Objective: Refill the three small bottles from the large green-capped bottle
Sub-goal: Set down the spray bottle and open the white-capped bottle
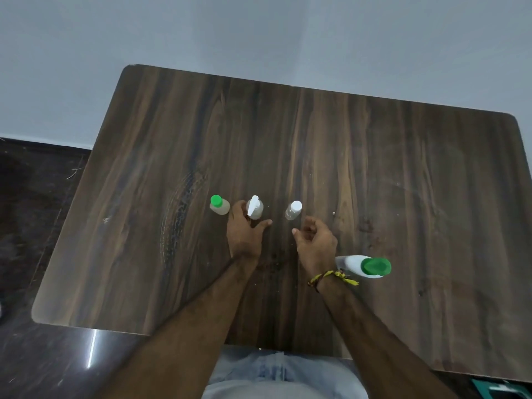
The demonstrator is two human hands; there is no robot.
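Three small clear plastic bottles [254,208] stand mid-table, the large white green-capped bottle [363,266] nearer right; left hand [243,233] fingers wrap the pump-topped middle one, right hand [315,243] loosely curled, empty; judged light, tippy, best gripped round the body.

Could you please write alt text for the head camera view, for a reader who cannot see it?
A person's left hand reaches around a small pump bottle on a wooden table, between a small green-capped bottle and a small white-capped bottle. The right hand hovers loosely curled, empty. The large green-capped bottle stands beside the right wrist.
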